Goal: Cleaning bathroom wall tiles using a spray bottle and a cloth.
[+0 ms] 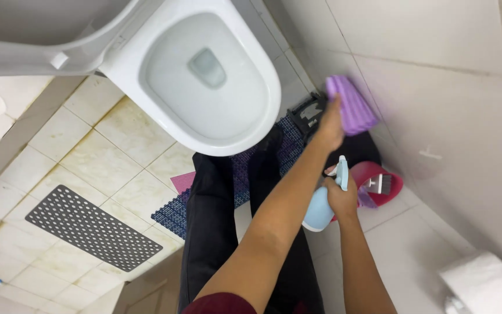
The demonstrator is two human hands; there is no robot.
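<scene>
— What is the left hand (330, 125) doing?

— It is stretched out toward one o'clock, fingers curled around the near edge of a purple ribbed cloth (352, 104), pressing it flat against the white tiled wall (437, 87).

— And the right hand (341, 197)?

— Lower, near three o'clock of the person's legs. It is wrapped around the neck of a pale blue spray bottle (321, 210), held upright just above the floor; whether a finger sits on the trigger, I cannot tell.

— What lies around them?

— Just behind the bottle, a red bucket (391, 185) stands against the wall. At eleven o'clock the white toilet bowl (204, 75) is open, its seat raised. A blue mat (239, 174) lies under the person's black trousers (216, 232), and a grey perforated drain cover (91, 227) sits at nine o'clock on the stained floor tiles (88, 151). A toilet roll (483, 285) shows at four o'clock.
</scene>
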